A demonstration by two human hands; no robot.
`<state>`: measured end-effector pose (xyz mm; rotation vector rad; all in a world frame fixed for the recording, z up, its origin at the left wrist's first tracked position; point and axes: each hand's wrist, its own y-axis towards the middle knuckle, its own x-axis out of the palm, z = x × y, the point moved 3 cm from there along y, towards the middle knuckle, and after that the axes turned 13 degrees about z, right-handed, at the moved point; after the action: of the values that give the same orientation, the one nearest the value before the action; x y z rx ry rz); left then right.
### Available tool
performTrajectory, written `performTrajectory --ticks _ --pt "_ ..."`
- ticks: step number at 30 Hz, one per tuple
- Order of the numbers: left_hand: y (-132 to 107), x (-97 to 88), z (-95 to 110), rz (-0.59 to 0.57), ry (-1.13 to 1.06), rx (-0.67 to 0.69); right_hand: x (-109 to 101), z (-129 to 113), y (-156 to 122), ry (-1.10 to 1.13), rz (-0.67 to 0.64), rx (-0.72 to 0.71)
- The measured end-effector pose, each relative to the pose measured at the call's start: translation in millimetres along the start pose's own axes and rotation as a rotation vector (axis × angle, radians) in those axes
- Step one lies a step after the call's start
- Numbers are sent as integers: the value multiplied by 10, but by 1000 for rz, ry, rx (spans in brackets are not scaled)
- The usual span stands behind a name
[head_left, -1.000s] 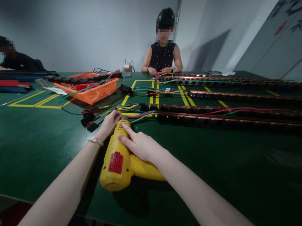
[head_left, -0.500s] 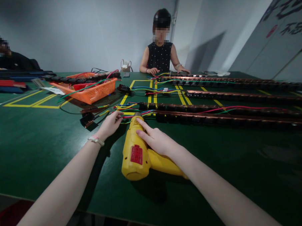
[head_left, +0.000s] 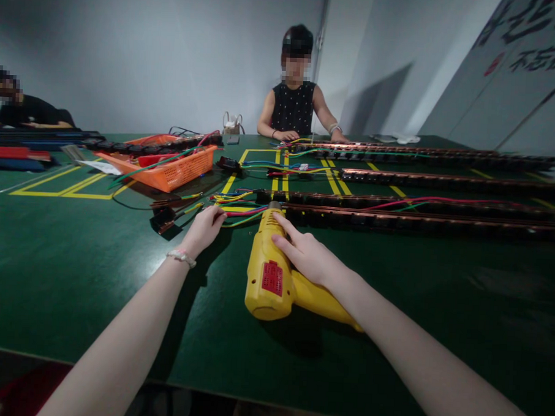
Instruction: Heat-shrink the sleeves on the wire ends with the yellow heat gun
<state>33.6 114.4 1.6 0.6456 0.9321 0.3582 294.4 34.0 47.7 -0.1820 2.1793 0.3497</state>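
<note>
My right hand [head_left: 305, 252] is closed round a yellow heat gun [head_left: 269, 275], its index finger lying along the barrel. The gun's metal nozzle [head_left: 274, 205] points away from me, at the near end of a long dark bar with copper edges [head_left: 396, 219]. Coloured wires [head_left: 247, 213] run out of that bar to the left. My left hand [head_left: 206, 227] pinches the wires near their ends; its fingertips partly hide them. Just left of it lies a black connector piece [head_left: 163, 220] with a yellow-green lead.
More long bars [head_left: 421, 179] lie across the green table [head_left: 94, 286], beyond the nearest one. An orange basket [head_left: 182, 170] with wires stands at the back left. One person [head_left: 293, 107] sits opposite, another [head_left: 28, 111] at the far left.
My right hand has shifted the heat gun to the right, so its nozzle sits nearer the bar's end. My left hand stays at the wires. The opposite person's hands have moved slightly.
</note>
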Motion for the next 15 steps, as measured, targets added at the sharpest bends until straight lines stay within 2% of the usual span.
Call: performTrajectory --ticks 4,7,15 --pt "-4 -21 22 -8 -32 -76 -4 29 -3 44 64 83" --pt "-12 -37 47 -30 -94 -112 -27 50 -8 -75 69 168" --pt "-8 -54 71 34 -131 -53 54 62 74 -152 1 131"
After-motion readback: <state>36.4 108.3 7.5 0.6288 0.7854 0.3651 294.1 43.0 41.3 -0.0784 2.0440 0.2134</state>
